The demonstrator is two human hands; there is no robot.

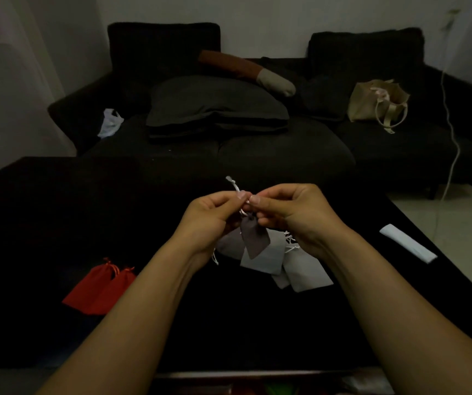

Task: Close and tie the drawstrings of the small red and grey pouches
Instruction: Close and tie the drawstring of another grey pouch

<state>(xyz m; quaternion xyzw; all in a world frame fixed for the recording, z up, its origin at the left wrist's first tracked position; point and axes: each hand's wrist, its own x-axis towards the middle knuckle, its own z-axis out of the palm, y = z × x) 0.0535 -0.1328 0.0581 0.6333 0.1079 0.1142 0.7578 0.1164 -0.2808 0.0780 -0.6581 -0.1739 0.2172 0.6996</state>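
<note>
At centre frame, the left hand (212, 216) and right hand (289, 212) hold one grey pouch (254, 238) raised above the dark surface (43, 223). Fingers of both hands are curled tight, pinching the white drawstring (233, 185) at the pouch neck; one cord end projects upward. The light is dim, so the knot's progress cannot be confirmed; the neck appears gathered. The pouch hangs limp: soft, light fabric with no stiffness. Grip the thin, likely slippery cord close to the neck, not the body. The remaining grey pouches (280, 258) lie directly below; two red pouches (98, 289) lie at lower left of the frame.
</note>
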